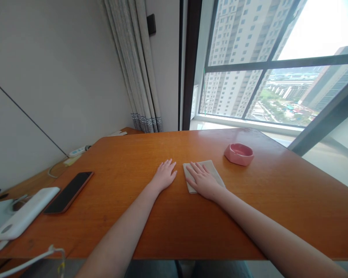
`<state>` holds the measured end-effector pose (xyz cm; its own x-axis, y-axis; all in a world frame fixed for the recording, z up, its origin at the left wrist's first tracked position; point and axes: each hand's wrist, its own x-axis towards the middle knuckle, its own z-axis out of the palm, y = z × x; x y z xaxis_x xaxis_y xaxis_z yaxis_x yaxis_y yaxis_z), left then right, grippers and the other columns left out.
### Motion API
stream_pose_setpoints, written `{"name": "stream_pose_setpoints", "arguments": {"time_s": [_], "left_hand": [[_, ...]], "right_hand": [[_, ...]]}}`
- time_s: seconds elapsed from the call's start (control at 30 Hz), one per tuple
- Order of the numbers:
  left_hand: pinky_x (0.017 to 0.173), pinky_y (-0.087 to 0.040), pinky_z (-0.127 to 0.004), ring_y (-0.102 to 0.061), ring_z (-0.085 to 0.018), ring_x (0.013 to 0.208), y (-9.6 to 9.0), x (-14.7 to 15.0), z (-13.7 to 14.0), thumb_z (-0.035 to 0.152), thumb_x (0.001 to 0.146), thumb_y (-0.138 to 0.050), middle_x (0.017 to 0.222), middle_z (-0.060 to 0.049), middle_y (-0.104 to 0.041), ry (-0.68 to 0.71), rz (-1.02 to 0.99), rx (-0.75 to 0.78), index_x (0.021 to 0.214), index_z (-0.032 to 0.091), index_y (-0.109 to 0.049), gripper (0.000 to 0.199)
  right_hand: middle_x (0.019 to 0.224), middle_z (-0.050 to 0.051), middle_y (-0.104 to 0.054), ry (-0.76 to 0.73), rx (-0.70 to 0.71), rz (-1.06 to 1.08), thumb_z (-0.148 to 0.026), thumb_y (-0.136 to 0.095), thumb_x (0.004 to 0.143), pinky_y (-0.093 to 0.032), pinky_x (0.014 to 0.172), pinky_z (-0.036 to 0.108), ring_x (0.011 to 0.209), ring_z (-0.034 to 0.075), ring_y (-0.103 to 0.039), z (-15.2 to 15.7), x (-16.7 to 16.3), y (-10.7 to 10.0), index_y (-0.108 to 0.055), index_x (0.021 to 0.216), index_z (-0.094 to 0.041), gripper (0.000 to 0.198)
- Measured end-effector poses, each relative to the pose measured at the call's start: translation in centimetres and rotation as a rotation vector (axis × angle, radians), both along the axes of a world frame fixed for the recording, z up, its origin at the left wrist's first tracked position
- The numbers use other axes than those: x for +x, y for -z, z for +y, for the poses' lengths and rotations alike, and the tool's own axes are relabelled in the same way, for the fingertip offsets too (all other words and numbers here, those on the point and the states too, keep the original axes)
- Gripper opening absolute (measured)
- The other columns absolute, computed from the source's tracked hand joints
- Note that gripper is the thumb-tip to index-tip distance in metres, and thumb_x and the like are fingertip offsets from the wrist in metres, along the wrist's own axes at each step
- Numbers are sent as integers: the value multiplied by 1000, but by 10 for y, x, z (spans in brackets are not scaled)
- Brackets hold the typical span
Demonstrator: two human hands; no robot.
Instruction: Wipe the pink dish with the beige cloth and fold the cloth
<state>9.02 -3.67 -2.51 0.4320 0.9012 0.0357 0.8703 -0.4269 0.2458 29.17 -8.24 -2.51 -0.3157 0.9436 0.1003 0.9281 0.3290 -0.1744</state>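
Observation:
Flat on a folded beige cloth (213,168) lies my right hand (203,180), palm down with its fingers spread. The cloth rests on the wooden table (150,148), and part of it is hidden under the hand. To the left of the cloth, my left hand (163,176) presses on the bare tabletop, fingers apart and holding nothing. A small gap separates its thumb from the cloth. Beyond my right hand, towards the window, stands a pink ashtray (239,159), which neither hand touches.
A dark phone (69,192) and a white power bank (26,213) with a cable lie on the left. A white cable (29,263) crosses the near left corner. Behind them is a power strip (79,151). A curtain (139,69) hangs beyond the far edge, beside a window.

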Motion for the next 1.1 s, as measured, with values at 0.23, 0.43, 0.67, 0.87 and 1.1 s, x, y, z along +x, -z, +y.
{"name": "stream_pose_setpoints", "arguments": {"time_s": [0.23, 0.43, 0.67, 0.87, 1.1], "left_hand": [[114, -15, -40, -21, -23, 139, -2, 5, -4, 40, 91, -31, 151, -12, -26, -25, 1, -11, 140, 14, -36, 55], [114, -14, -40, -20, -24, 140, -4, 4, -3, 43, 91, -29, 151, -12, -25, -25, 2, -26, 141, 15, -35, 57], [114, -16, -42, -21, -24, 139, -1, 4, -2, 43, 91, -30, 150, -12, -26, -29, -11, -6, 140, 15, -36, 56], [114, -16, -42, -23, -25, 139, 4, 4, -1, 42, 90, -32, 150, -12, -29, -28, -35, 16, 138, 15, -38, 55], [101, -36, -38, -50, -22, 116, 3, 8, 6, 24, 85, -42, 122, -11, -56, -27, -253, 150, 112, 16, -56, 31]], "right_hand": [[144, 9, -39, 152, -105, 26, -32, -38, 80, -25, 111, 45, 134, 25, -34, -31, 112, -13, -46, 129, -19, 51], [137, 10, -47, 295, 8, -8, -37, -35, 79, -32, 107, 47, 127, 26, -43, -49, 187, 1, -50, 121, -20, 48], [130, 11, -52, 254, 250, -52, -39, -37, 83, -29, 106, 51, 122, 29, -46, -50, 178, -5, -57, 111, -22, 39], [127, 10, -53, 20, 303, 123, -29, -39, 86, -33, 104, 42, 118, 24, -47, -39, 84, -20, -59, 109, -22, 31], [135, 13, -47, 15, 130, 357, -17, -36, 85, -32, 105, 34, 124, 19, -42, 31, -48, 10, -42, 133, -12, 49]]}}
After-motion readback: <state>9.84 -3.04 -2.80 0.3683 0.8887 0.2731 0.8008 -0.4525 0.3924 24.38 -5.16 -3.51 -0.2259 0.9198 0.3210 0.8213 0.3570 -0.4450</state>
